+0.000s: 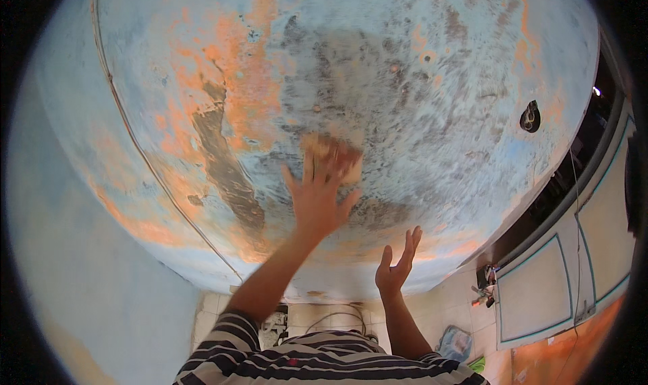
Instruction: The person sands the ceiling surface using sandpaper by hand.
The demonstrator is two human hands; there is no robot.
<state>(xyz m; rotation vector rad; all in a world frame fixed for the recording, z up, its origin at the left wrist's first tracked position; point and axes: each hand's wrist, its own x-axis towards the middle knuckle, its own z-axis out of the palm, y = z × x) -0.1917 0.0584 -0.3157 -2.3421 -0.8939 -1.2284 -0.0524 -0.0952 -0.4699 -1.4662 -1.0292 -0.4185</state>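
With your left hand (317,208) spread, fingers over a blurred brown-and-tan squarish pad (343,157) toward one o'clock, hold unclear, against a patchy blue-and-orange curved surface (418,108), your right hand (398,269) open, empty, at four o'clock.

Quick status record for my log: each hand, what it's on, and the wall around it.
Left hand: spread, fingers over the pad
Pad: tan and brown, against the wall; blurred, exact kind unclear
Right hand: open, raised, lower and to the right; nothing visible in it
Wall: pale blue with orange and dark patches
Cable: runs down the wall, left of the hands
Dark hole: in the wall, far right
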